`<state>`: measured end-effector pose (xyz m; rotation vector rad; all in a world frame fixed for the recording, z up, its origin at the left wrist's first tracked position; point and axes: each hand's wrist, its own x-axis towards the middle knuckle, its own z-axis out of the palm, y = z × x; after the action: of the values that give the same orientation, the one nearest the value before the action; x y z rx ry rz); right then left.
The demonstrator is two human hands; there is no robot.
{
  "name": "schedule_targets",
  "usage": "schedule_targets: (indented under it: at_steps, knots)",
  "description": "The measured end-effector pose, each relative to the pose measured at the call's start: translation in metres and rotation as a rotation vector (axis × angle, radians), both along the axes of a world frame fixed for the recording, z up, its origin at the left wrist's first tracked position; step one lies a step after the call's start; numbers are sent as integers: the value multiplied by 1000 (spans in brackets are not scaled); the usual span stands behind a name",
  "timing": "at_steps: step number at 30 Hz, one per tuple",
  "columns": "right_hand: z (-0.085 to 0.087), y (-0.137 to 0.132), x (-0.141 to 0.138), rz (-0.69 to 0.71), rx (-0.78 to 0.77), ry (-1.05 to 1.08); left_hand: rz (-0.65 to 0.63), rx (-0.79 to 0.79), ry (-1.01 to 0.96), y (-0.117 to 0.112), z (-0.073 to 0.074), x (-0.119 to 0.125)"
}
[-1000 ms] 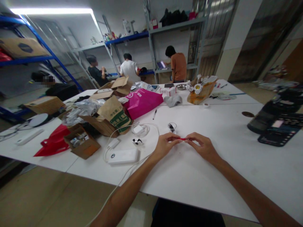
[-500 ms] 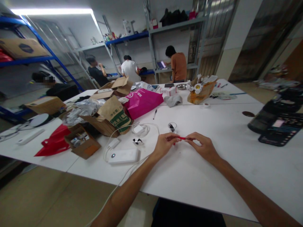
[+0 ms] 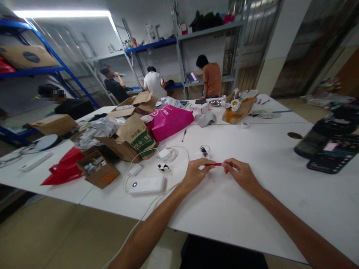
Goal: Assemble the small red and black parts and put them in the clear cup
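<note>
Over the white table (image 3: 252, 209) my left hand (image 3: 196, 172) and my right hand (image 3: 241, 175) face each other, fingertips pinched on the two ends of a small thin red thing (image 3: 216, 164). I cannot tell what the red thing is. Both hands rest low on the tabletop. Just beyond them stands a small clear cup (image 3: 204, 150) with something dark inside.
Left of my hands lie a white power bank (image 3: 146, 185), coiled white cable (image 3: 167, 153) and a small black-and-white piece (image 3: 163, 167). Cardboard boxes (image 3: 97, 170), a brown paper bag (image 3: 137, 137), pink bag (image 3: 169, 120) and red bag (image 3: 65, 169) crowd the left. Dark devices (image 3: 328, 147) sit right. Several people work by the shelves behind.
My hands have drawn slightly apart, so a little more of the red thing shows between the fingertips. Nothing else on the table has moved.
</note>
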<state>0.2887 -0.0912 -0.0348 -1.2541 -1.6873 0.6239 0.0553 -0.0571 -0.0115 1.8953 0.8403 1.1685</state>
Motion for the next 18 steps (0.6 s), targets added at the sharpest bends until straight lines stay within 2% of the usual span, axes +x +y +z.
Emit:
schedule_targets:
  at_steps: [5, 10, 18]
  knots:
    - [-1, -1, 2, 51, -57, -10, -24, 74, 18, 0, 1, -1]
    - [-6, 1, 2, 44, -102, -5, -50, 158, 19, -1, 1, 0]
    - [-5, 0, 0, -2, -82, -28, -44, 157, 59, 0, 2, -1]
